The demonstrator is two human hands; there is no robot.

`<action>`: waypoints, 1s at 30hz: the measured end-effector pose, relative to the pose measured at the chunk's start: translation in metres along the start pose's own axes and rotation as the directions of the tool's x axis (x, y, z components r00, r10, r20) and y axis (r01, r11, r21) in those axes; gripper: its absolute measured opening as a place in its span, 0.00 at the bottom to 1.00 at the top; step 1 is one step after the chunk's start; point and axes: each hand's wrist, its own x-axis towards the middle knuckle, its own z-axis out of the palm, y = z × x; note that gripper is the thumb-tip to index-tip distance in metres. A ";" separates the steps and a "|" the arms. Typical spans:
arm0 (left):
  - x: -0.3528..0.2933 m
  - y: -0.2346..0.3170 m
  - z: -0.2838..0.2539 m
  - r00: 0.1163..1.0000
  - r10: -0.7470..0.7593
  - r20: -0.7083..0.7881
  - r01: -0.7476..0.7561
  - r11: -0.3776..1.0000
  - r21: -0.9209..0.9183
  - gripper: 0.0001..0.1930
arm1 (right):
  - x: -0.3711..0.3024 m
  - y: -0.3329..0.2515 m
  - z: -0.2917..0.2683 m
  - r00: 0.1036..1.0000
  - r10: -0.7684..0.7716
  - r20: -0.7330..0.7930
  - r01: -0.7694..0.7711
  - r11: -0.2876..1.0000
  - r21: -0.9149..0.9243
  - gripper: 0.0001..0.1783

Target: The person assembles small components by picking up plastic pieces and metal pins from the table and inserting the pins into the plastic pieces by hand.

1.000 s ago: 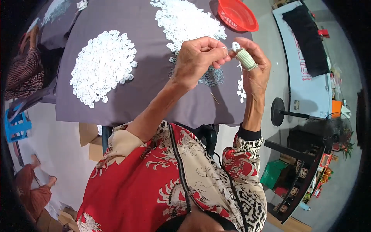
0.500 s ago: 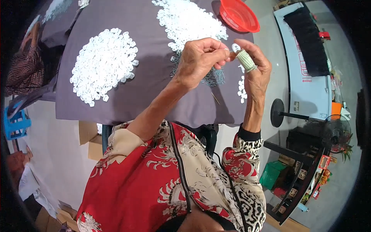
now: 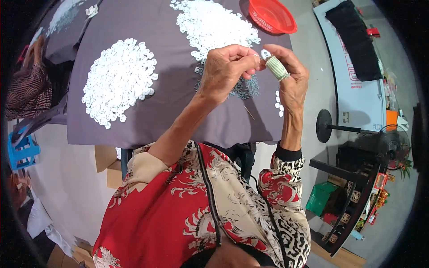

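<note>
Above the cloth-covered table, my right hand [image 3: 295, 78] pinches a small white plastic piece with a hole [image 3: 265, 54] between its index finger and thumb. Green ribbed fabric [image 3: 278, 69] wraps that thumb. My left hand [image 3: 225, 71] is closed in a pinch just beside the white piece; what its fingertips hold is too small to make out. Behind and below the hands lies a heap of small grey wire-like pieces [image 3: 248, 88], partly hidden by the left hand. Beyond it spreads a large pile of white plastic pieces [image 3: 214, 24].
Another round pile of white pieces [image 3: 120, 82] lies on the left of the table [image 3: 174, 120]. A red plastic basket [image 3: 273, 18] sits at the far right corner. A few white pieces [image 3: 279, 106] and a thin stick [image 3: 249, 112] lie nearer me. Another person [image 3: 33, 89] is at far left.
The whole view has shifted slightly. Both hands keep almost the same pinching pose, with the white piece still between the right fingers and close to the left fingertips.
</note>
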 end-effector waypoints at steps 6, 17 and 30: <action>0.002 -0.004 0.000 1.000 0.020 -0.001 -0.020 1.000 0.020 0.09 | -0.002 -0.001 0.000 0.999 -0.038 0.032 0.040 0.998 -0.050 0.16; 0.001 -0.010 0.003 0.991 -0.133 -0.028 0.127 0.979 -0.162 0.14 | -0.002 0.014 -0.003 0.993 -0.110 0.045 0.115 0.985 -0.132 0.14; 0.006 -0.017 -0.004 0.986 -0.167 -0.002 0.165 0.976 -0.139 0.12 | -0.004 0.016 -0.003 0.987 -0.134 0.087 0.158 0.894 -0.420 0.18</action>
